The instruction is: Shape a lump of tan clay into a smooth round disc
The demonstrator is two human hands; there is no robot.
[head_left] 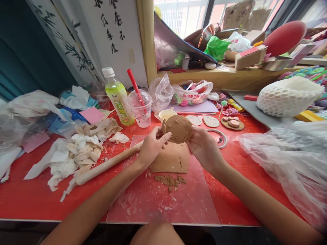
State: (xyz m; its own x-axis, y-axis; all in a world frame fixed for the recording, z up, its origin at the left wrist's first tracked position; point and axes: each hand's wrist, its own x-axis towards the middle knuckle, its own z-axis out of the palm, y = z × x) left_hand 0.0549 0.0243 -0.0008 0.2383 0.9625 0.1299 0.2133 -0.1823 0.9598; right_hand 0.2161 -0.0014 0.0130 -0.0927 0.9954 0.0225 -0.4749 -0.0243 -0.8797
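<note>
A rounded piece of brown clay (180,128) with small raised bits on its surface is held up between both hands. My left hand (154,144) grips its left edge, thumb laid across the front. On the other side, my right hand (203,144) has its fingers closed at the clay's right edge. Below it, a flat clay slab (168,160) with a small crack lies on a clear plastic sheet (189,200). Clay crumbs (170,181) are scattered in front of the slab. A rolling pin (109,162) rests left of the slab, near my left forearm.
Crumpled tissues (81,153) lie at the left. A green drink bottle (119,98), a plastic cup with a red straw (140,114) and a small bowl (167,114) stand behind. To the right are a ring (224,139), a decorated disc (232,124) and plastic wrap (278,160).
</note>
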